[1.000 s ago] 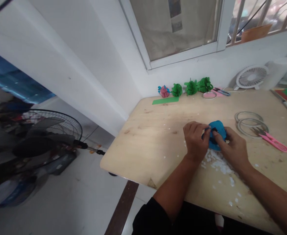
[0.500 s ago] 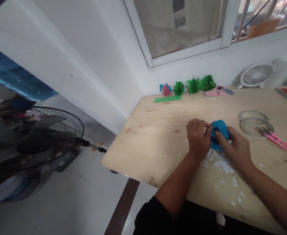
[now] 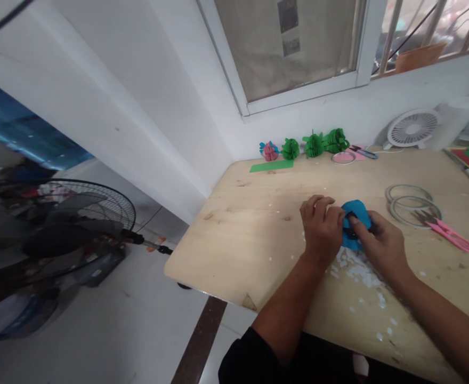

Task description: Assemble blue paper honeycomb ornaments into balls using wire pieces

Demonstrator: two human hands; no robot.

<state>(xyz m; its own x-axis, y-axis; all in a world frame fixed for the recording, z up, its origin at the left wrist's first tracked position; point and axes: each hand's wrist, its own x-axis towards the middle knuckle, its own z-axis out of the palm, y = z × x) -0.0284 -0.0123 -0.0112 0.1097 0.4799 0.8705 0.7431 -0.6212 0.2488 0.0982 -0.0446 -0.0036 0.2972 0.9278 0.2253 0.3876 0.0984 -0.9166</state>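
Observation:
Both hands are at a blue paper piece (image 3: pixel 356 210) with a dark part at its middle, held just above the table. My right hand (image 3: pixel 382 242) grips it from the right, thumb pressed on its face. At its left edge, my left hand (image 3: pixel 322 221) pinches the blue paper between thumb and fingers; the fingertips are partly hidden. Small white paper scraps (image 3: pixel 358 272) lie scattered on the wood below. Right of my hands rest pink-handled thread snips (image 3: pixel 452 236), their blades over two metal rings (image 3: pixel 410 205).
Along the wall stand several folded paper figures, green (image 3: pixel 313 145) and pink with blue (image 3: pixel 269 151). A green paper strip (image 3: pixel 272 166), a pair of blue snips (image 3: pixel 364 152) and a small white fan (image 3: pixel 412 129) are nearby. A black floor fan (image 3: pixel 86 213) stands left of the wooden table (image 3: pixel 226 229).
My left fingers have closed in against the blue paper, and the gap between thumb and forefinger is gone. The paper has turned slightly. The camera view has shifted a little.

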